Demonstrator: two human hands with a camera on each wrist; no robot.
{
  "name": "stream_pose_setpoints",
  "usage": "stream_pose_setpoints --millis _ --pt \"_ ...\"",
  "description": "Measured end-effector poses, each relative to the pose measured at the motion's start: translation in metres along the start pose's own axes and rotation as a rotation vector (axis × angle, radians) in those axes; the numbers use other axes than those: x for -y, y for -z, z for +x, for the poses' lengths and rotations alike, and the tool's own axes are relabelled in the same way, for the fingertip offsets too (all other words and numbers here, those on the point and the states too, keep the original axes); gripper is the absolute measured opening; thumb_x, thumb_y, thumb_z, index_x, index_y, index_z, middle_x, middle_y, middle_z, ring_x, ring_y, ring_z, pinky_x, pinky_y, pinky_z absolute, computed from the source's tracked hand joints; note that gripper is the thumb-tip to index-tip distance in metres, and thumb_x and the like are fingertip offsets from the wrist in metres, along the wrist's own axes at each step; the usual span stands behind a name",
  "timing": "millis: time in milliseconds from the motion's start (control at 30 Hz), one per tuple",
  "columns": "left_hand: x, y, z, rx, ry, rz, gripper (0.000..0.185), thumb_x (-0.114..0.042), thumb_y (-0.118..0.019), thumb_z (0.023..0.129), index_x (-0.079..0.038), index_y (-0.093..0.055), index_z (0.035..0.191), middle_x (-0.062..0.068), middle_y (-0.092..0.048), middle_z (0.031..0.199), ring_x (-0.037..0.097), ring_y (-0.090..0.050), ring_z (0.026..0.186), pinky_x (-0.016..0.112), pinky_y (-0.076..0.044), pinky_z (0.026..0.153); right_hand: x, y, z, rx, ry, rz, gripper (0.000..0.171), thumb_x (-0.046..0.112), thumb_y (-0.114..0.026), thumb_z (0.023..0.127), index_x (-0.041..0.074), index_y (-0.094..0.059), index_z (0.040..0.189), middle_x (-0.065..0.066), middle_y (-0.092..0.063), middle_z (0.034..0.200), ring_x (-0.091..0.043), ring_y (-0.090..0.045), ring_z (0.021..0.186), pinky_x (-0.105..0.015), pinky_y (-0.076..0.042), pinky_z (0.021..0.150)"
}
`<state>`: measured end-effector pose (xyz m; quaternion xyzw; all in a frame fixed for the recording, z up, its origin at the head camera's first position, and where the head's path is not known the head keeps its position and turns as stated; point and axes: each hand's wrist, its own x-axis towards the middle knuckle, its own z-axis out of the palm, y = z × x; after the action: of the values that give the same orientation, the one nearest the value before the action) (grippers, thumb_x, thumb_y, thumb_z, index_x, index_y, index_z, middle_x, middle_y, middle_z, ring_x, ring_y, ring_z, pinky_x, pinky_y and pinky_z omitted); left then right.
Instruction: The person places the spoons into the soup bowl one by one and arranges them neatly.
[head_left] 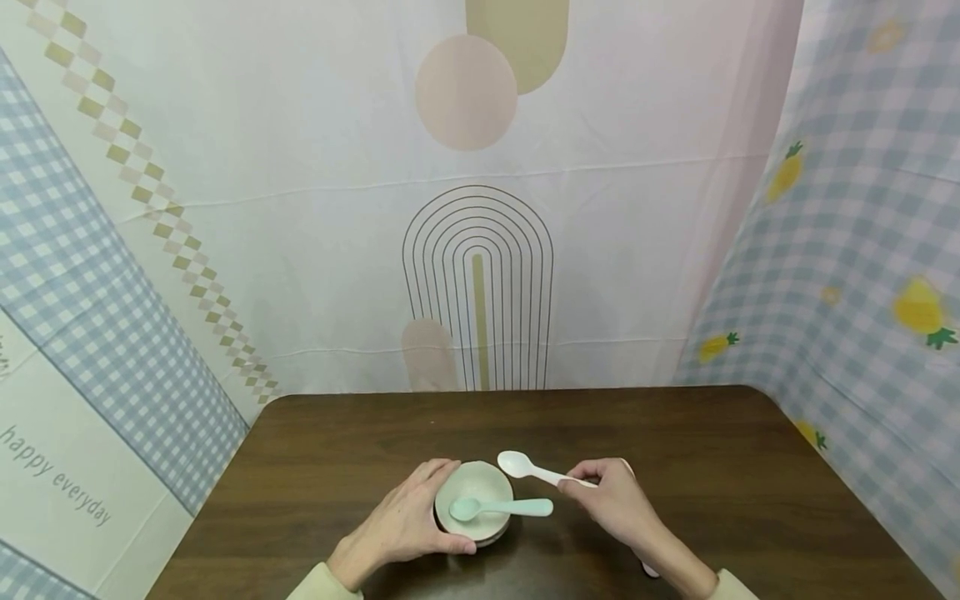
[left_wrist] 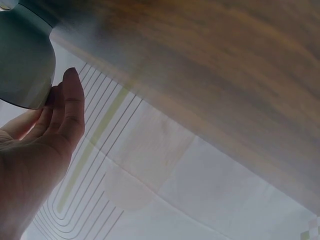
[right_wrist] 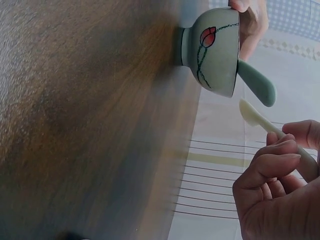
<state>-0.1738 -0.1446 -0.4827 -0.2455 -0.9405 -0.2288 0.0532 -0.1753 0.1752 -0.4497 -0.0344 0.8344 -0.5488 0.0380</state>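
A small pale bowl (head_left: 485, 479) stands on the table, its outside painted with a red flower seen in the right wrist view. My left hand (head_left: 408, 512) grips it from the left, thumb at the near side and fingers round the far side. A mint-green spoon (head_left: 517, 507) rests in the bowl, its handle sticking out over the right rim. My right hand (head_left: 615, 500) pinches a white spoon (head_left: 515, 463) by the handle between thumb and fingers. This spoon's head is held just beyond the bowl's right rim, and the handle's end is partly hidden by the hand.
The dark wooden table (head_left: 360, 425) ends at a patterned cloth backdrop (head_left: 322, 250). A checked cloth (head_left: 847, 275) hangs at the right. Below my right wrist, the tip of a pale pinkish object (head_left: 650, 571) shows on the table, mostly covered by the arm.
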Motion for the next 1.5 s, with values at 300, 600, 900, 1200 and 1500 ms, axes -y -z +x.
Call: stream_pose_setpoints --millis 300,600,900,1200,1500 --pt "0.0 0.0 0.0 -0.008 -0.005 -0.002 0.111 -0.069 -0.094 0.07 -0.005 -0.058 0.153 0.008 -0.065 0.149 0.028 -0.066 0.135 0.048 -0.06 0.106 0.004 -0.002 0.0 -0.028 -0.01 -0.067 0.009 0.015 -0.082 0.087 0.009 -0.08 0.081 0.008 -0.053 0.059 -0.004 -0.044 0.054 -0.02 -0.032 0.051" --pt "0.0 -0.001 -0.001 -0.007 0.002 -0.005 0.111 -0.069 -0.094 0.07 -0.006 -0.058 0.153 0.008 -0.064 0.149 0.027 -0.066 0.134 0.048 -0.06 0.105 0.005 -0.005 0.0 0.002 -0.036 -0.06 0.011 0.017 -0.082 0.089 0.008 -0.08 0.084 0.008 -0.049 0.063 -0.005 -0.041 0.06 -0.021 -0.031 0.055" --pt "0.0 -0.001 0.0 -0.009 -0.004 0.009 0.112 -0.069 -0.094 0.07 -0.004 -0.058 0.153 0.009 -0.064 0.149 0.028 -0.065 0.135 0.048 -0.06 0.107 0.007 -0.007 0.0 0.004 -0.039 -0.069 0.013 0.018 -0.081 0.09 0.007 -0.08 0.082 0.006 -0.05 0.066 -0.007 -0.042 0.064 -0.021 -0.032 0.056" --pt "0.0 -0.002 -0.001 -0.003 0.005 0.003 0.112 -0.069 -0.094 0.07 -0.004 -0.058 0.154 0.009 -0.064 0.15 0.027 -0.065 0.136 0.047 -0.06 0.106 0.005 -0.01 0.001 0.038 -0.038 -0.067 0.014 0.02 -0.082 0.089 0.007 -0.08 0.083 0.007 -0.049 0.065 -0.008 -0.042 0.064 -0.021 -0.032 0.055" --pt "0.0 -0.002 -0.001 -0.006 0.005 0.011 0.112 -0.07 -0.093 0.071 -0.005 -0.058 0.154 0.008 -0.064 0.149 0.027 -0.065 0.135 0.047 -0.06 0.106 0.004 -0.013 0.004 0.032 -0.024 -0.107 0.013 0.02 -0.083 0.087 0.008 -0.08 0.081 0.006 -0.051 0.068 -0.01 -0.044 0.071 -0.023 -0.033 0.06"
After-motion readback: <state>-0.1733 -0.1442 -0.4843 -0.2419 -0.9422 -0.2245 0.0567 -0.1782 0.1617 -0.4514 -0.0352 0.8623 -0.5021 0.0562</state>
